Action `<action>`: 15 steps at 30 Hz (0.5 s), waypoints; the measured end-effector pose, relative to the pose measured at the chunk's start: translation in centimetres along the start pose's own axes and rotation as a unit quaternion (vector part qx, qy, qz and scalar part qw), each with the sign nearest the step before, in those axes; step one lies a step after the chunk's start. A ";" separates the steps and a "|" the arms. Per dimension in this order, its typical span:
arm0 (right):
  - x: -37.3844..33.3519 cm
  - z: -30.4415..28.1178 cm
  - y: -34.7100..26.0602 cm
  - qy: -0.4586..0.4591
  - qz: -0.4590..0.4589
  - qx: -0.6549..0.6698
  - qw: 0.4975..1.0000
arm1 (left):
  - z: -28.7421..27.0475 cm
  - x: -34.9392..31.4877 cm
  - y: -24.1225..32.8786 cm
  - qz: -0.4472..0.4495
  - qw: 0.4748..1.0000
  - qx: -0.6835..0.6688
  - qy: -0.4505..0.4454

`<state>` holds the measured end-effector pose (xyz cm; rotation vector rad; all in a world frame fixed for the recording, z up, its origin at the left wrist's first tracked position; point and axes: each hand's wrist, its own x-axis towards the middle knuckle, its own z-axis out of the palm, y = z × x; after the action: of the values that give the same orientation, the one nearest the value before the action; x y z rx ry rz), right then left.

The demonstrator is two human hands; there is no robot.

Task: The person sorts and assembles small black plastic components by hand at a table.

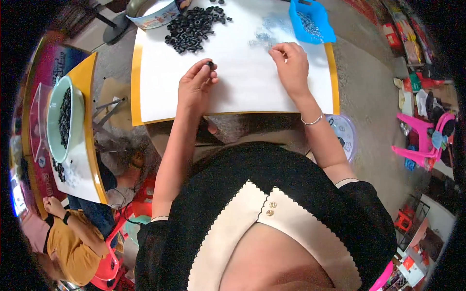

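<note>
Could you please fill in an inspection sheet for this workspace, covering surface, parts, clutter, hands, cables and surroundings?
Surface: white tabletop, yellow edging.
Job's things: black ring-like parts heaped far left; small translucent pieces beside blue tray, far right.
Clutter: round tin, far-left edge.
Hands: left hand pinches a small black part; right hand near the translucent pieces, grip unclear.
Cables: dark cord loops near a co-worker.
Surroundings: side table with pale green basin, left; pink stool, right.

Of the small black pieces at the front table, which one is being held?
The black piece pinched in the left hand; the others there lie on the white tabletop, mostly in the pile beside the round tin.
</note>
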<state>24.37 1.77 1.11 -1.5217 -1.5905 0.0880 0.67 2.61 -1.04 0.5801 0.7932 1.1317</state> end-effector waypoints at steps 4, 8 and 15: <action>-0.5 -0.3 1.4 -0.048 -0.014 -0.067 0.997 | -0.5 0.1 -0.6 0.010 0.999 -0.032 -0.019; -0.1 1.4 0.8 -0.061 -0.082 -0.126 0.987 | -0.8 0.1 -0.8 0.024 0.997 -0.041 -0.054; 2.3 4.0 0.7 -0.043 -0.167 -0.197 0.965 | -0.9 0.1 -0.8 0.023 0.998 -0.033 -0.055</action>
<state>22.82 5.86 -0.47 -1.5307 -1.9994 -0.3764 0.42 2.41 -2.25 0.6038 0.6487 1.1539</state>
